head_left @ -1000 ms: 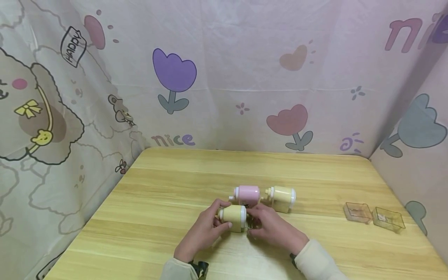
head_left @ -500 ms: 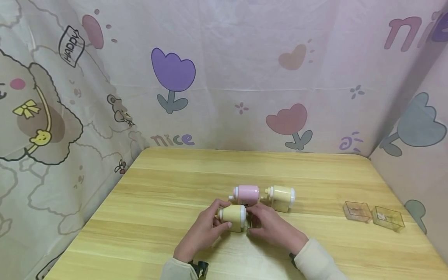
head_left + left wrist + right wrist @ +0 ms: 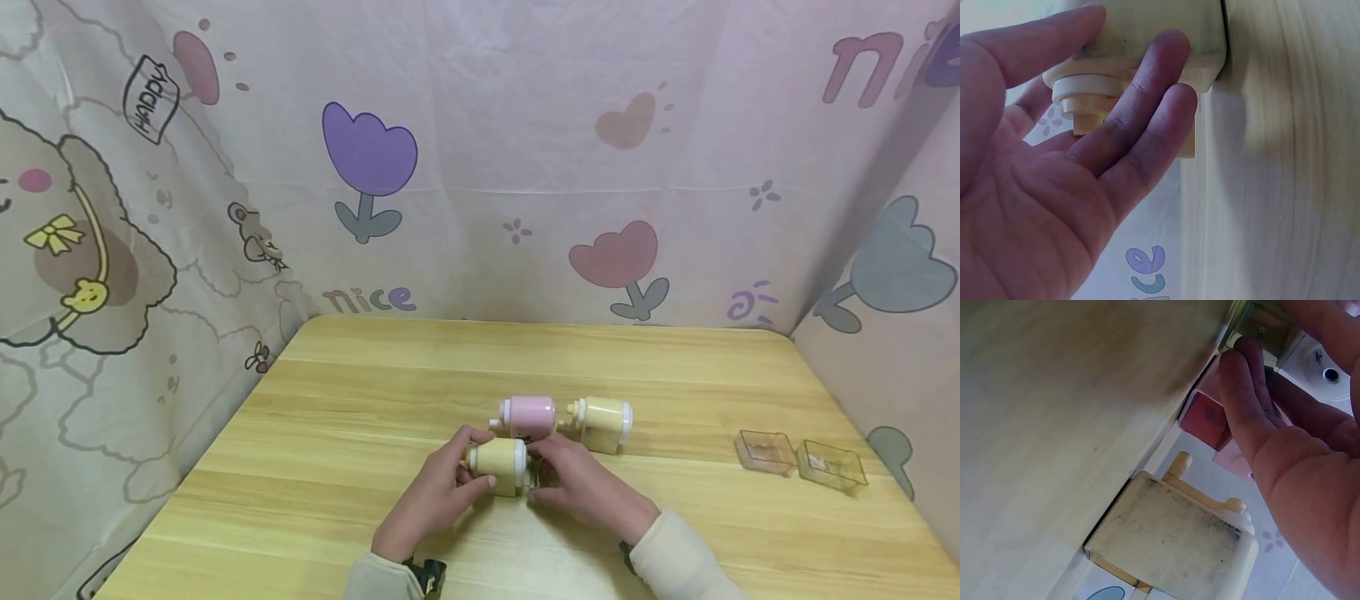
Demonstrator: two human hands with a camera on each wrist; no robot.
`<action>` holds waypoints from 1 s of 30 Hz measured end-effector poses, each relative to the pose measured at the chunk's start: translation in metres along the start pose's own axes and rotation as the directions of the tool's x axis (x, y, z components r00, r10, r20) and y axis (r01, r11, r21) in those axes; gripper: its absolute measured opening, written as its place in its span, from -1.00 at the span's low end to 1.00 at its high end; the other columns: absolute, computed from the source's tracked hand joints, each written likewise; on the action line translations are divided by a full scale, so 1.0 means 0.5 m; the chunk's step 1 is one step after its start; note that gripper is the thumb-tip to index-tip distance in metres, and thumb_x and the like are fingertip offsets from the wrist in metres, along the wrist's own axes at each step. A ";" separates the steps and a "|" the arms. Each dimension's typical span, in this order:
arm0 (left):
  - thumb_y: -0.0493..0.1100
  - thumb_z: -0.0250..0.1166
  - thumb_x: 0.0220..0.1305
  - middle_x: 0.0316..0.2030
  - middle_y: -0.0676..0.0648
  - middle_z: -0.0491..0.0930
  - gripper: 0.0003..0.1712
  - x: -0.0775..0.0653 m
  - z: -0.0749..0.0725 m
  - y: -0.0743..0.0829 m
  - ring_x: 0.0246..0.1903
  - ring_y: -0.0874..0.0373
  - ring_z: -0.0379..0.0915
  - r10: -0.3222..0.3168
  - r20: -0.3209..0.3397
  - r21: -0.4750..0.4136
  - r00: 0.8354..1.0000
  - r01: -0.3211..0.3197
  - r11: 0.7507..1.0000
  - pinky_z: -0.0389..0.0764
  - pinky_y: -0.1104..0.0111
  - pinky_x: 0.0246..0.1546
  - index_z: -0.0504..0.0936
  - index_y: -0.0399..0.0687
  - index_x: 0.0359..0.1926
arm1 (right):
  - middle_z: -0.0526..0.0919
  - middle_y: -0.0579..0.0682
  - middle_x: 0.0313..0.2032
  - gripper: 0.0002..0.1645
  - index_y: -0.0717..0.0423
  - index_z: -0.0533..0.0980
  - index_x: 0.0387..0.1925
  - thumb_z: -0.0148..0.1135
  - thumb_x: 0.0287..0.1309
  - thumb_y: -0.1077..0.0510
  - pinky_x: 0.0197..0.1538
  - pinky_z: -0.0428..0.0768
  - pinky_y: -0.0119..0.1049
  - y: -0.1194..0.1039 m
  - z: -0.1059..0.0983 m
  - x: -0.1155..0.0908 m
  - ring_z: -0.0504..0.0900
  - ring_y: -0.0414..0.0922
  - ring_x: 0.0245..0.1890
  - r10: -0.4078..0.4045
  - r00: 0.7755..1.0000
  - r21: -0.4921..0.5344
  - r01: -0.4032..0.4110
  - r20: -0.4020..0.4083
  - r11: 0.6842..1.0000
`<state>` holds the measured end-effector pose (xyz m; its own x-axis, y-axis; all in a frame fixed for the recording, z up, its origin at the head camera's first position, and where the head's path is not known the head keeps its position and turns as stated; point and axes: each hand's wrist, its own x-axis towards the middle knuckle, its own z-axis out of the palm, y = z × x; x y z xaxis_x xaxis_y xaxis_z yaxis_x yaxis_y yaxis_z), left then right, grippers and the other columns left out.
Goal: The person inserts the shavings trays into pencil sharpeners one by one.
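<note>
A yellow crank pencil sharpener (image 3: 498, 458) sits on the table, its white face toward the right. My left hand (image 3: 438, 500) holds it from the left, thumb at the front and fingers behind. In the left wrist view its crank (image 3: 1088, 103) lies near the palm. My right hand (image 3: 573, 483) pinches a clear yellowish shavings drawer (image 3: 1266, 328) at the face end, below the pencil hole. How far the drawer sits inside is hidden by the fingers. Just behind stand a pink sharpener (image 3: 532, 414) and another yellow sharpener (image 3: 606, 423).
Two clear drawers, one pinkish (image 3: 765, 454) and one yellowish (image 3: 831, 468), lie apart at the right of the wooden table (image 3: 337, 400). Both seem to hold small bits. A printed cloth (image 3: 480, 125) hangs around the table's back and sides.
Almost nothing differs. Both hands keep their places on the sharpener and drawer, and the head view shifts very slightly.
</note>
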<state>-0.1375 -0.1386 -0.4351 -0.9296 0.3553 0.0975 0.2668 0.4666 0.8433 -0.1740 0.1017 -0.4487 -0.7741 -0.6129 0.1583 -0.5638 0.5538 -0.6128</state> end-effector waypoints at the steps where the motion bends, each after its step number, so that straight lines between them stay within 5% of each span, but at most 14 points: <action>1: -0.11 0.28 0.24 -0.19 -0.05 0.47 -0.50 0.000 0.000 0.000 -0.38 0.15 0.47 -0.001 0.001 -0.001 1.000 0.001 1.000 0.57 0.33 -0.36 0.34 0.20 0.17 | 0.53 0.06 0.03 -0.34 0.24 0.44 0.11 0.43 -0.04 0.10 0.04 0.52 -0.23 0.000 0.000 0.000 0.53 -0.04 -0.02 0.000 1.000 0.002 0.000 0.002 1.000; 30: -0.07 0.26 0.27 -0.20 -0.07 0.46 -0.52 -0.001 0.000 0.004 -0.39 0.17 0.44 0.028 -0.003 0.011 1.000 -0.028 1.000 0.55 0.34 -0.37 0.34 0.16 0.18 | 0.55 0.05 0.06 -0.27 0.21 0.42 0.18 0.44 -0.06 0.11 0.09 0.50 -0.20 -0.007 -0.004 0.001 0.53 -0.05 0.02 -0.010 1.000 -0.003 0.010 0.003 1.000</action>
<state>-0.1367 -0.1378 -0.4334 -0.9227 0.3656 0.1227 0.2955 0.4658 0.8341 -0.1731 0.1004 -0.4452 -0.7672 -0.6205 0.1622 -0.5726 0.5487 -0.6092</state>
